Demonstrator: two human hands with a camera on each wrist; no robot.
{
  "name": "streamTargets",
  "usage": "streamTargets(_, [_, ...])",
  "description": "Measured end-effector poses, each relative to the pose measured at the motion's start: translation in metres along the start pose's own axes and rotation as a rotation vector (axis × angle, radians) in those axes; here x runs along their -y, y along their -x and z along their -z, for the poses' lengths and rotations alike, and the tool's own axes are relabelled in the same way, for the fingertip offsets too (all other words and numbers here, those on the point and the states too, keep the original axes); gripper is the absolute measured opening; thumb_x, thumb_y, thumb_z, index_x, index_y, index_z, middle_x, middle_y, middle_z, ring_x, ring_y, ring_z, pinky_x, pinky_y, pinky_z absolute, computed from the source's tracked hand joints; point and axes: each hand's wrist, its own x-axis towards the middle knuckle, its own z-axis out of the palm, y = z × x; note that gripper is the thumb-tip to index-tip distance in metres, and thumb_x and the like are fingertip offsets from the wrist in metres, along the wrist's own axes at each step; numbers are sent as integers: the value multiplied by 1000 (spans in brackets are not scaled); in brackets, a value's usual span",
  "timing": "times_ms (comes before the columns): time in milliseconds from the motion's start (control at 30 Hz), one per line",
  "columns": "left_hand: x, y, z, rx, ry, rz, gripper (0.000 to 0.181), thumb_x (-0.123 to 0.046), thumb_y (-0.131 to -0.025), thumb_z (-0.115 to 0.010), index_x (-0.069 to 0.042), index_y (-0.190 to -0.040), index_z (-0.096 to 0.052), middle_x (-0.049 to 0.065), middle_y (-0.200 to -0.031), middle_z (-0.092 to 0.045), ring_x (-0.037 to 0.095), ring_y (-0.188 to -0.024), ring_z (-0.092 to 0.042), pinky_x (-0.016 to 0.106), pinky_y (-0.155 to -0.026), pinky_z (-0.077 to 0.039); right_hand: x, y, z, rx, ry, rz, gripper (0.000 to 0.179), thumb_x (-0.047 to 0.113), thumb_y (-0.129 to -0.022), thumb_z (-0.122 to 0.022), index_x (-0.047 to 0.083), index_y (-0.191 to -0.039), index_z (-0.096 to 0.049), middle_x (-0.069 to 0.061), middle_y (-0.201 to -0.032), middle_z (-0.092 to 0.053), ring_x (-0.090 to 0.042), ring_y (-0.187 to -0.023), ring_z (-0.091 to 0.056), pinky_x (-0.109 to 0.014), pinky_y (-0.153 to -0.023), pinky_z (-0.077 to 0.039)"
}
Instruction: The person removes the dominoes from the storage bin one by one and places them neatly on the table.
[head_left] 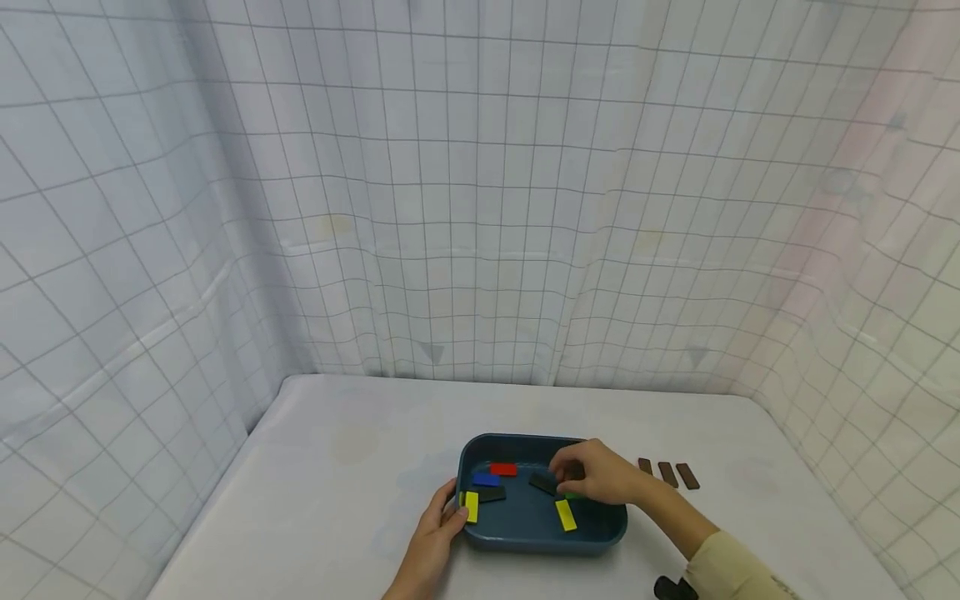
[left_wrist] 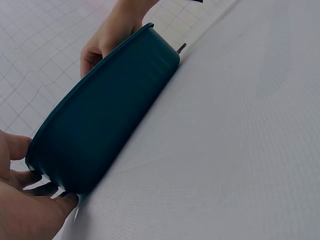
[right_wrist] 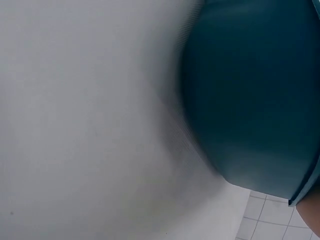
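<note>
A dark teal plastic tray (head_left: 540, 546) stands on the white table. My left hand (head_left: 435, 525) grips its left wall, thumb at the rim and fingers against the outside; the left wrist view shows those fingertips under the wall's edge. Over the tray's right half, my right hand (head_left: 600, 473) reaches in with bent fingers and pinches a dark brown tile (head_left: 576, 470), partly hidden by the fingers. Inside lie a red tile (head_left: 503, 469), a blue tile (head_left: 486, 480), black tiles (head_left: 491, 494), yellow tiles (head_left: 566, 515) and a green tile (head_left: 573, 496) half covered by the right hand.
To the right of the tray, brown tiles (head_left: 667, 474) lie in a row on the table (head_left: 337, 467). A black object (head_left: 675, 588) sits near the front edge by the right sleeve. White gridded curtains (head_left: 480, 250) enclose the back and sides.
</note>
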Motion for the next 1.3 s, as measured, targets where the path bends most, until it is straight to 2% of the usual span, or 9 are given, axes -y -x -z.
streamTargets(133, [0,0,-1,-2,-5,-3,55,-13,-110,-48,6,-158,-29,32,-164,-20,55,-146,-25,65,-115,-26,2,-1,-3,73,89,-36,18,14,-91,-81,11,-108,-75,8,-98,-71,-2,-87,-64,-26,-80,-57])
streamTargets(333, [-1,-1,-3,1,-6,-3,55,-12,-110,-47,6,-158,-28,32,-164,-19,55,-146,-24,65,-116,-26,2,0,-4,167,239,-85,32,30,-82,-90,16,-109,-78,17,-103,-70,0,-92,-62,-27,-82,-56])
streamTargets(500, [-3,1,-3,5,-5,-12,55,-10,-109,-47,7,-158,-28,33,-163,-19,56,-146,-24,65,-116,-26,2,-1,-7,199,340,-89,38,37,-79,-92,17,-109,-79,18,-103,-71,1,-94,-62,-29,-83,-56])
streamTargets(667, [-2,0,-3,-5,-19,-3,55,-11,-109,-47,7,-158,-29,33,-163,-20,56,-146,-24,66,-116,-26,3,-2,-10,183,342,-100,32,37,-78,-92,22,-103,-80,21,-99,-68,2,-89,-60,-27,-78,-54])
streamTargets(833, [-1,0,-3,-17,-29,9,55,-12,-109,-48,7,-158,-29,33,-163,-20,56,-146,-25,66,-115,-26,3,-1,-11,147,283,-72,24,31,-80,-91,25,-99,-76,24,-92,-63,2,-83,-57,-24,-72,-52])
streamTargets(1000, [0,1,-3,-24,-23,11,55,-12,-109,-48,6,-158,-29,32,-163,-21,56,-146,-24,66,-115,-25,-2,0,-10,106,135,2,12,17,-89,-84,20,-97,-76,21,-92,-64,1,-81,-60,-23,-72,-54])
streamTargets(1133, [-1,2,-3,-22,-23,3,55,-11,-109,-48,6,-158,-30,32,-163,-21,57,-146,-24,66,-116,-25,-4,0,-7,84,25,71,5,13,-94,-78,16,-96,-75,15,-92,-68,-1,-79,-62,-24,-70,-56])
streamTargets(1200, [-1,3,-3,-21,-21,1,55,-11,-109,-48,6,-158,-29,33,-163,-21,57,-146,-24,66,-116,-26,-4,0,-5,73,-29,75,4,13,-94,-77,15,-96,-74,13,-91,-68,-3,-78,-62,-26,-69,-57])
streamTargets(1300, [-1,2,-3,-18,-15,2,55,-12,-109,-48,6,-158,-29,32,-163,-20,56,-146,-25,66,-115,-26,-6,0,-4,52,-93,33,4,14,-95,-76,14,-96,-72,11,-88,-67,-5,-76,-61,-27,-68,-57])
